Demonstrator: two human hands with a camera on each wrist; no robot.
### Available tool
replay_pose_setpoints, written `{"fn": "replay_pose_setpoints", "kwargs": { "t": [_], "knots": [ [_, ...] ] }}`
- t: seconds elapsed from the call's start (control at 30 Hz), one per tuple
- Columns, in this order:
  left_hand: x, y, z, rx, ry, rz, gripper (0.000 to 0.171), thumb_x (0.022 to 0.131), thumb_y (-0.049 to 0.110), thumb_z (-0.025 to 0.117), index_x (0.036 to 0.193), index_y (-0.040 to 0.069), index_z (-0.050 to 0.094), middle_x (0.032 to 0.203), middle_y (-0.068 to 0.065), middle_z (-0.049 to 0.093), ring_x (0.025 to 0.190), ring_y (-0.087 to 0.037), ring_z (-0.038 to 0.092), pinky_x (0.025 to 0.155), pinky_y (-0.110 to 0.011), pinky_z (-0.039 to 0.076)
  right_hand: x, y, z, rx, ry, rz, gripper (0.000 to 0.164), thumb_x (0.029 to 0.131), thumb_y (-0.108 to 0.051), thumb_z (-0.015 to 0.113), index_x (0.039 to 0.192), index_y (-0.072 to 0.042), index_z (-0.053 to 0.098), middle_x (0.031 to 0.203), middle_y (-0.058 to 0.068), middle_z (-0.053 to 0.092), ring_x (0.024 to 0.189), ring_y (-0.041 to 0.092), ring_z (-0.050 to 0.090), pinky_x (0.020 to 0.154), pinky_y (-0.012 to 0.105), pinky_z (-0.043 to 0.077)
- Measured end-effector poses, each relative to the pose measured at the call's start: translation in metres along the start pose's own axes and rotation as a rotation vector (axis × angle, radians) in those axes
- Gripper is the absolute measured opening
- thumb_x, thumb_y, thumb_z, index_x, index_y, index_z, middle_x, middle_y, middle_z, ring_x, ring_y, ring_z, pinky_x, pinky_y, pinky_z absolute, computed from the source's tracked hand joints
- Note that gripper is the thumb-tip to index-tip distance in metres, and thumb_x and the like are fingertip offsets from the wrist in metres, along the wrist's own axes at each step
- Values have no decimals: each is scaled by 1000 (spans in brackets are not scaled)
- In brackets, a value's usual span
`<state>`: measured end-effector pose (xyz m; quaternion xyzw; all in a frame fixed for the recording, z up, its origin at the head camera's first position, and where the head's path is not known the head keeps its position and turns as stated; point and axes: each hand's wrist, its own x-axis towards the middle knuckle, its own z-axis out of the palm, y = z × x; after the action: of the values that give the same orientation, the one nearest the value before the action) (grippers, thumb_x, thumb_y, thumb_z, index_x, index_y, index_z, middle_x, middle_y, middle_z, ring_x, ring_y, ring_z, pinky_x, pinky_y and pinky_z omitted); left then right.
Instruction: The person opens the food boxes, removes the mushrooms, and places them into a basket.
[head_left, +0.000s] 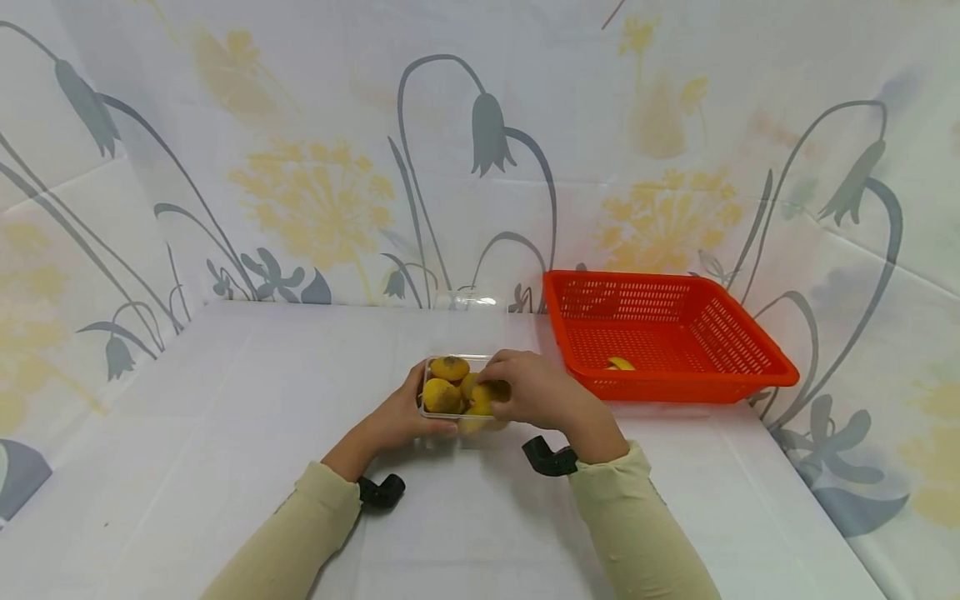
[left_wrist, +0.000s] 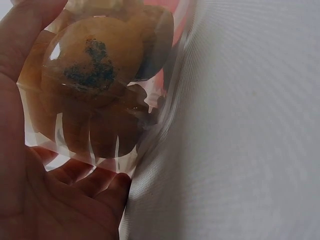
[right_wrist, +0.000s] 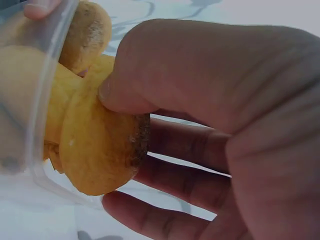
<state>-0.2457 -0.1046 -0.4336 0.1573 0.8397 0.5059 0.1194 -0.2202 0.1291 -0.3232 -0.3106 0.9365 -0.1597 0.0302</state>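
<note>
"What's nearest?"

"Two pale green sleeves point(head_left: 637, 533), reaching over a white table point(head_left: 225, 500). Beyond them, the left hand point(head_left: 399, 418) grips a clear tub point(head_left: 457, 416) at its left end, thumb along the near side."

"And the right hand point(head_left: 543, 392)?"

"It pinches a yellow fruit point(right_wrist: 95, 140) between thumb and fingers, at the right of the tub's mouth. The fruit's dark, rough patch lies toward the fingers."

"Is it touching the others?"

"Probably, though I can't be sure. More yellow fruits point(head_left: 442, 396) crowd inside the tub, some with dark patches."

"Farther off?"

"To the right, a red basket point(head_left: 660, 388) with a small yellow piece point(head_left: 621, 364) showing inside. At the far side, a flower-printed cloth point(head_left: 322, 192) hangs behind the table."
</note>
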Motion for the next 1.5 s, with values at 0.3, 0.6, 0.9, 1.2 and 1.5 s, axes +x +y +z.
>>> {"fn": "replay_pose_setpoints", "kwargs": {
  "t": [0.3,0.6,0.9,1.2,1.5],
  "knots": [
    [-1,2,2,11,1,8,114,71,43,85,154,22,10,155,-8,32,141,-31,35,117,-57,25,-6,2,-4,19,16,-15,35,82,-12,71,118,-15,71,117,2,67,105,18,60,89,30,55],
    [-1,2,2,15,1,-2,116,70,44,85,154,21,9,156,-7,31,142,-31,34,117,-57,26,-9,5,-11,47,33,-45,33,85,-14,69,118,-13,70,116,0,67,101,15,60,88,30,54],
    [1,0,1,8,4,-8,117,69,44,86,155,23,8,158,-8,28,143,-31,32,117,-56,24,-13,9,-18,65,100,-72,31,87,-13,66,118,-12,69,116,0,66,97,15,60,83,31,56],
    [0,1,0,28,4,-17,119,69,46,85,155,20,6,159,-8,25,145,-32,28,118,-57,23,-17,16,-25,52,182,-81,29,88,-14,67,116,-12,69,109,-2,68,89,12,59,78,23,55],
    [0,2,0,26,-4,-1,117,71,44,85,155,21,6,159,-8,26,145,-32,29,118,-58,21,-26,32,-36,106,311,-83,24,86,-12,70,110,-15,70,103,-2,67,89,13,62,82,30,57]
  ]
}}
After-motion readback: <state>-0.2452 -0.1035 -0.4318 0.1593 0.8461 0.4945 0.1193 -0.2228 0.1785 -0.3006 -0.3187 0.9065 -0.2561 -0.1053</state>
